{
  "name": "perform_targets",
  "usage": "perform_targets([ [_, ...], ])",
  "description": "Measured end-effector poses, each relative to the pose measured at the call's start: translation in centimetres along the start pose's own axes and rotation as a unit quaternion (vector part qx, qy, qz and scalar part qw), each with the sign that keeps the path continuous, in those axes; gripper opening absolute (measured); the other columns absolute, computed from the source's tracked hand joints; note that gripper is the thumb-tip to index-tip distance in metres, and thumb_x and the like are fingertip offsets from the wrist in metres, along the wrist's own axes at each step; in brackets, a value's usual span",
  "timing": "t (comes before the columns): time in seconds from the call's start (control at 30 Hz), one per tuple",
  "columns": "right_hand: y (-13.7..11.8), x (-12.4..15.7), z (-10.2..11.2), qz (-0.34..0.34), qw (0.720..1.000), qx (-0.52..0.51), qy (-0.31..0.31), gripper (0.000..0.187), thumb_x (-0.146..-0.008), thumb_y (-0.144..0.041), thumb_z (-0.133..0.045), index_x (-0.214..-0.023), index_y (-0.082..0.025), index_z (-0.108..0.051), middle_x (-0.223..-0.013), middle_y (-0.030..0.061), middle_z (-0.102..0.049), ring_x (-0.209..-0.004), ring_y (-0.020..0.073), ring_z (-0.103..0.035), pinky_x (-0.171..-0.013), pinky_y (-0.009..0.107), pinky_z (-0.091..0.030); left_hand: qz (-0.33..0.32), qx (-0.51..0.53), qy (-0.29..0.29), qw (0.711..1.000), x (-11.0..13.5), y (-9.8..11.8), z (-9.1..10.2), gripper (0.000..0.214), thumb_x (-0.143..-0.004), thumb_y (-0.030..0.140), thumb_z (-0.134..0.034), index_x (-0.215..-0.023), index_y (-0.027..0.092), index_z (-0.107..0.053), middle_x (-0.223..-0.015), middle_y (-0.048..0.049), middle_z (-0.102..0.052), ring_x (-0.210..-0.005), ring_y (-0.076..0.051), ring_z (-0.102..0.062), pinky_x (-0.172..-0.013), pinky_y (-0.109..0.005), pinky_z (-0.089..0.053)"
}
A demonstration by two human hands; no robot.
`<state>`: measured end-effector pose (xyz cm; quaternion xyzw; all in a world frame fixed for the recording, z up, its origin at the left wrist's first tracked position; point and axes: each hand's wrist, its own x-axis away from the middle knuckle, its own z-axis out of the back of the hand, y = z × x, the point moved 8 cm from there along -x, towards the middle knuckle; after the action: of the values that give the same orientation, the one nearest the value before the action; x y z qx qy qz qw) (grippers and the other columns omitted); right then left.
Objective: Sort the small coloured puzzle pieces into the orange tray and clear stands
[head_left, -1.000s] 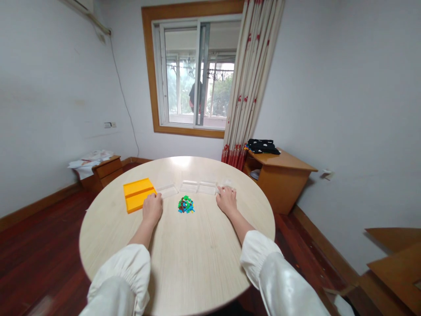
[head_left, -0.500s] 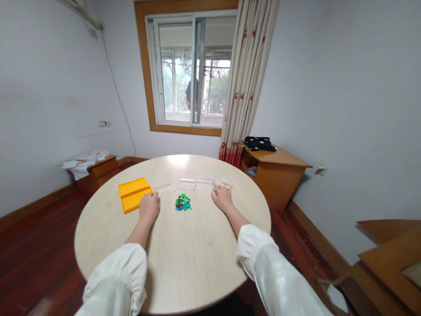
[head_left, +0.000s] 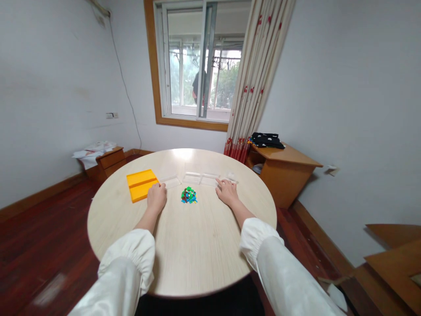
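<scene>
On the round table a yellow two-section tray (head_left: 138, 193) lies at the left. My left hand (head_left: 157, 196) rests palm down beside its lower right corner, fingers bent loosely and apart, with nothing visible in them. Small clear plastic trays stand in a row: a left one (head_left: 172, 182), a middle one (head_left: 192, 177) and one nearer the right (head_left: 209, 180). Over the row's right end lies my right hand (head_left: 226, 192), fingers spread, the index fingertip touching or close to a tray. Between my hands sits a pile of small green, blue and brown pieces (head_left: 189, 195).
The round wooden table (head_left: 190, 245) reaches close to my body. Behind it to the right stands a wooden cabinet (head_left: 292, 162) with folded black cloth (head_left: 268, 140). Papers (head_left: 95, 149) lie on a low drawer unit at the left. A person (head_left: 196, 85) is partly visible beyond the window.
The camera view has shifted, so the table appears a little higher and farther right. My right fingers are spread more widely; both hands stay in nearly the same places.
</scene>
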<state>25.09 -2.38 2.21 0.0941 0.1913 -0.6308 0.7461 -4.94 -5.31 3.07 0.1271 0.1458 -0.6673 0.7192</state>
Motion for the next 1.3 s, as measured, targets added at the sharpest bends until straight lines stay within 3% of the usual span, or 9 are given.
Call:
perform_targets([
  [0.47, -0.06, -0.08, -0.17, 0.0, 1.0, 0.006, 0.003, 0.046, -0.09, -0.021, -0.038, -0.136, -0.017, -0.044, -0.122, 0.0121, -0.06, -0.114, 0.0242, -0.048, -0.098, 0.039, -0.026, -0.002, 0.004, 0.014, 1.0, 0.14, 0.02, 0.72, 0.031, -0.089, 0.015, -0.034, -0.101, 0.013, -0.063, -0.098, -0.0151, -0.059, -0.097, -0.028, -0.055, -0.077, -0.035, -0.04],
  [1.3, 0.49, -0.14, -0.55, -0.016, 0.999, -0.026, 0.014, 0.05, -0.087, -0.027, -0.044, -0.134, -0.012, -0.043, -0.126, 0.0135, -0.058, -0.116, 0.0257, -0.049, -0.098, 0.038, -0.028, 0.011, 0.012, 0.013, 1.0, 0.09, -0.3, 0.56, 0.031, -0.088, 0.016, -0.035, -0.101, 0.013, -0.063, -0.099, -0.0155, -0.058, -0.095, -0.027, -0.054, -0.078, -0.035, -0.04],
])
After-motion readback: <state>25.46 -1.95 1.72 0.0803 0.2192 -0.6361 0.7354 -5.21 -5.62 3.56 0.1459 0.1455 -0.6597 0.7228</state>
